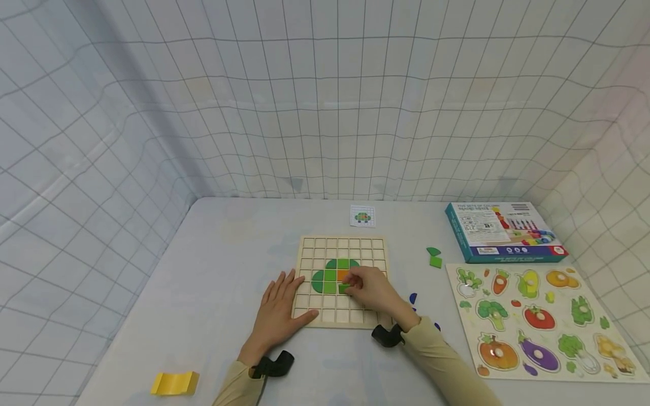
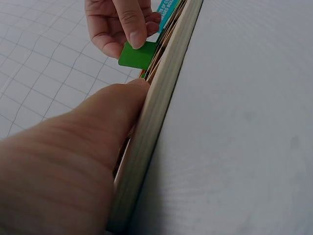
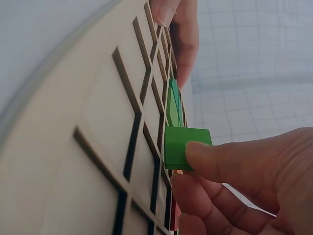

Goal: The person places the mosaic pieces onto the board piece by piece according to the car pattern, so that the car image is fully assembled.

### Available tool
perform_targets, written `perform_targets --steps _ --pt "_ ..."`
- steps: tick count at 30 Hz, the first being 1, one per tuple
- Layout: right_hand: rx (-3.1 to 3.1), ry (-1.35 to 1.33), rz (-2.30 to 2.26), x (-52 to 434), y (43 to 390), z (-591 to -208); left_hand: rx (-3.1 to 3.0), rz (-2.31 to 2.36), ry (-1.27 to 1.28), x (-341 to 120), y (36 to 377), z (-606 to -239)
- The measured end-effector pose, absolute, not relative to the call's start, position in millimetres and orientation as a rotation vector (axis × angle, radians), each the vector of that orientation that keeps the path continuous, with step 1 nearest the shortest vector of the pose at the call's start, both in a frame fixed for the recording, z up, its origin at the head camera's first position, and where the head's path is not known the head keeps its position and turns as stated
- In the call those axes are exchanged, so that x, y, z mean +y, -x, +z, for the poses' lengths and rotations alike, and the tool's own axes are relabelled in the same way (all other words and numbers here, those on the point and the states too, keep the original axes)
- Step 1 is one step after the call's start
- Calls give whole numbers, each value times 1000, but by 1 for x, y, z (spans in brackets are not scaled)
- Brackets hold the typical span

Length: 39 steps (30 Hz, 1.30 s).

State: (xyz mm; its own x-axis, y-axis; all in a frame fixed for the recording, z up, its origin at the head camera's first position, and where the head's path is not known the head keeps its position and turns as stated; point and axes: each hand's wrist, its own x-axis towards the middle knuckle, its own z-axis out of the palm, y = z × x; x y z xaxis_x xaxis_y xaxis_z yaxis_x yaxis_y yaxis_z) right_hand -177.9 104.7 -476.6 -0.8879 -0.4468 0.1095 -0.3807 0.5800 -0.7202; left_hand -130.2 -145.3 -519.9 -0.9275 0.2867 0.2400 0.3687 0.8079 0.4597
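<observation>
A wooden grid board (image 1: pixel 345 325) lies on the table, with green tiles (image 1: pixel 330 275) and an orange tile (image 1: pixel 342 274) set in its middle cells. Between thumb and fingers, my right hand (image 1: pixel 374 290) pinches a green square tile (image 3: pixel 177 148), tilted at the grid just below the orange tile. My left hand (image 1: pixel 278 310) rests with spread, fairly straight fingers along the board's left edge, its thumb over the lower left corner. A small pattern card (image 1: pixel 363 216) lies behind the board.
Right of the board lie a loose green square (image 1: pixel 435 261), a green quarter-round piece (image 1: pixel 434 251) and dark blue half-round pieces (image 1: pixel 413 298). Farther right are a game box (image 1: pixel 487 231) and a vegetable puzzle board (image 1: pixel 513 332). A yellow block (image 1: pixel 175 383) sits at front left.
</observation>
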Motion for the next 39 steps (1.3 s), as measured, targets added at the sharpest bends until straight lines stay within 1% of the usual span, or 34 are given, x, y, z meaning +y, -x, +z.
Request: perform_targets --steps 16,39 --pt "2837 582 -1077 97 178 -476 -2826 -760 523 -146 130 -524" --pt "2895 585 -990 90 181 -473 -2834 -756 521 -146 129 -520"
